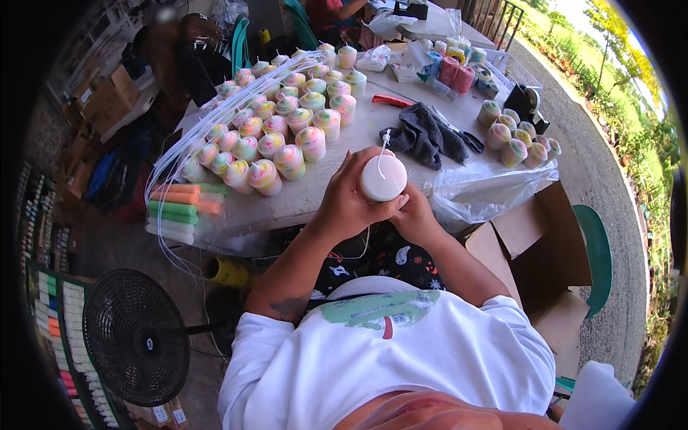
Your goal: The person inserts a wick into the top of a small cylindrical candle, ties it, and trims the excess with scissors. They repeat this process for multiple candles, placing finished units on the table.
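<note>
Between my two hands is a pale, round-topped candle (385,178) with a long white wick that rises from it and ends in a knot. My left hand (346,188) is wrapped round its left side. My right hand (414,212) closes on its lower right side, with the thumb near the rim. The candle's lower part is hidden by my fingers. Beyond it on the table lie a dark grey cloth (428,136) and a red-handled cutting tool (392,100). Many multicoloured swirled candles (271,145) with wicks stand in rows to the left.
Long white wick strands (215,115) drape over the table's left side, beside orange, green and white candle sticks (174,209). A group of swirled candles (514,152) stands right, near a tape dispenser (527,107). An open cardboard box (552,236) is lower right; a black fan (136,337) is lower left.
</note>
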A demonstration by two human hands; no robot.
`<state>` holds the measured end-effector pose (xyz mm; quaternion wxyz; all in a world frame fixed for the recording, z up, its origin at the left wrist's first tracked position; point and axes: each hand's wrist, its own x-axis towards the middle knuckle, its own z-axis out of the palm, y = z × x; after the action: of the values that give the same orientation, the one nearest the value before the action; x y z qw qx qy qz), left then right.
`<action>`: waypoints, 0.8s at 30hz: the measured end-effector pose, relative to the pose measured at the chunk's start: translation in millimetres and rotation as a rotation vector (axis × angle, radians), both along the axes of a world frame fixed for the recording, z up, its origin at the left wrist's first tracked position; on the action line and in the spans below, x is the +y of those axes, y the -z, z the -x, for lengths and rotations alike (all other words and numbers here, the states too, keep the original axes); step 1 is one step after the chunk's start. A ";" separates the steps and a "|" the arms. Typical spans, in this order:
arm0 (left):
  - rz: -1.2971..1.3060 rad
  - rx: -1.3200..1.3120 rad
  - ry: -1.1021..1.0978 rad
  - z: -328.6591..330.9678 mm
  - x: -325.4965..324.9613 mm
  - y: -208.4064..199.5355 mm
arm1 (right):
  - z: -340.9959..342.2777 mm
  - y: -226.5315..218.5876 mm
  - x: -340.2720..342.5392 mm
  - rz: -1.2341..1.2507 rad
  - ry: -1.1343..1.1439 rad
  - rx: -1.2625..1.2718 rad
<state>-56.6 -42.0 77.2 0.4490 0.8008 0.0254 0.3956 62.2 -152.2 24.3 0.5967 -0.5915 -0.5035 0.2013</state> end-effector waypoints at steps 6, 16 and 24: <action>0.118 -0.095 0.054 3.4 -9.5 0.5 | -4.6 13.3 1.2 -0.032 -0.104 -0.232; 0.199 -0.135 0.102 -1.4 9.2 22.1 | -16.6 -26.4 -17.7 0.196 -0.087 -0.428; 0.619 -0.004 0.236 -9.7 0.0 42.4 | -146.5 -30.6 22.4 0.364 0.621 -0.750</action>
<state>-46.9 -42.0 34.7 0.7139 0.6229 0.0508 0.3159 208.7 -129.8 54.9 0.2942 -0.8388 -0.4402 -0.1267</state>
